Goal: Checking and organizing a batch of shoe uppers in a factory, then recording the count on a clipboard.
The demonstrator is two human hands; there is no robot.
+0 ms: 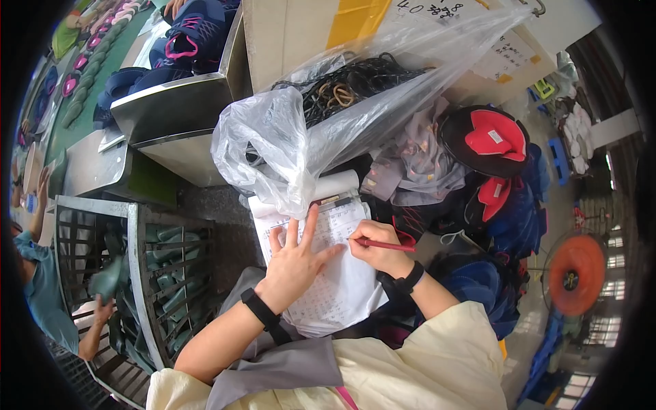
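The printed sheets (333,306), a stack of thin white paper, lie right in front of the person, nr the lap, w/ rows of small marks in a grid. A dark clip (336,201) sits across the top edge, w/ a curled white page (336,183) rolled back behind it. L hand (292,265) is flat on the stack, fingers spread, thumb out toward the writing spot. R hand (377,254) pinches a slim, smooth red pen (391,246) btwn thumb & fingers; can't tell if the tip touches paper.

Step in hand, I'd judge: marking an entry on the top sheet. The next move prob. calls for a firm L palm, since the paper looks limp & soft at its lower edge, plus a light, steady R pinch.

Just beyond: a crinkly, see-thru plastic bag (263,130), its film drawn up to a hook, w/ a tangle of thin black cords (372,72) inside. Behind it, a stiff pale carton (294,31) w/ yellow tape.

To the R, crumpled grey patterned cloth (430,167) & a rounded black piece w/ red lining (493,137); farther off, a round orange fan (576,275).

To the L, a slatted metal rack (140,273) full of dull-green pieces, a co-worker's teal sleeve (51,294) beside it.
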